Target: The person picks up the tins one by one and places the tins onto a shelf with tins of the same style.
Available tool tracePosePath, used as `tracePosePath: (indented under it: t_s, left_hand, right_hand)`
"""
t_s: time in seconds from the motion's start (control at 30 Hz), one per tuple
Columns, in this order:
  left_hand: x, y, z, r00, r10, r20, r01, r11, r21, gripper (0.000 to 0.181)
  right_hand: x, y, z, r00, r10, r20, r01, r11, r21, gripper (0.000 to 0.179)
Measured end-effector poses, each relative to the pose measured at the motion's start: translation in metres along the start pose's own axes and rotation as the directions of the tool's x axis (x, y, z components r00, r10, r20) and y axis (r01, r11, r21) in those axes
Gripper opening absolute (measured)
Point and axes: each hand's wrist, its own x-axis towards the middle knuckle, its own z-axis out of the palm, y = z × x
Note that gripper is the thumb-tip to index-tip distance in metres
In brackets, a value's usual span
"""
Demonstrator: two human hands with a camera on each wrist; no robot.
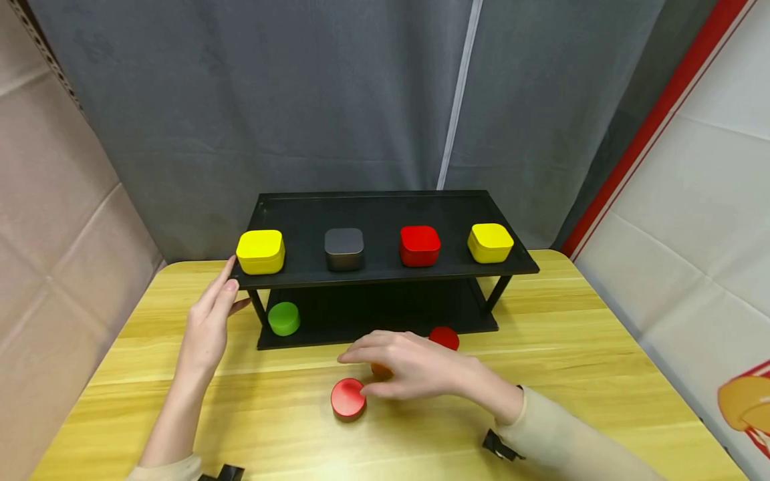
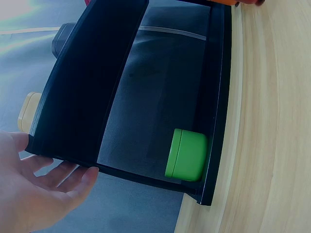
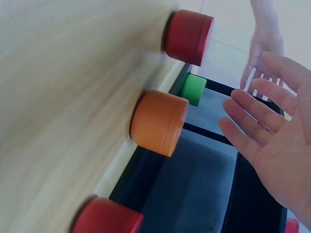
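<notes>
My left hand (image 1: 206, 327) grips the left front corner of a black two-tier rack (image 1: 385, 272), fingers lying along its side edge. My right hand (image 1: 415, 364) is above the table with its fingers extended, holding nothing. Under it in the head view sits an orange round lidded container (image 3: 158, 122), partly hidden by the hand. To its left is a red round container (image 1: 347, 399), close to the right thumb. Another red round container (image 1: 444, 337) stands to the right, by the rack's front edge. A green round container (image 2: 188, 155) sits at the left end of the lower tier.
On the top tier stand a yellow rounded-square box (image 1: 261, 252), a dark grey box (image 1: 344, 249), a red box (image 1: 420, 246) and another yellow box (image 1: 490, 242). Behind the wooden table (image 1: 265, 427) hangs a grey curtain (image 1: 301, 100). Pale fabric walls flank both sides.
</notes>
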Motion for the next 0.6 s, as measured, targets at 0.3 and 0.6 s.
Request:
tracePosePath:
  t_s: [0.3, 0.6]
  left_hand:
    - [0.0, 0.001, -0.001, 1.0, -0.014, 0.002, 0.014, 1.0, 0.014, 0.051]
    - [0.001, 0.001, -0.001, 1.0, -0.008, 0.008, 0.008, 1.0, 0.013, 0.052]
  right_hand:
    - [0.01, 0.001, 0.015, 0.998, -0.006, 0.058, 0.008, 0.999, -0.032, 0.048]
    - [0.016, 0.001, 0.029, 0.996, -0.025, 0.085, 0.033, 0.996, -0.088, 0.052]
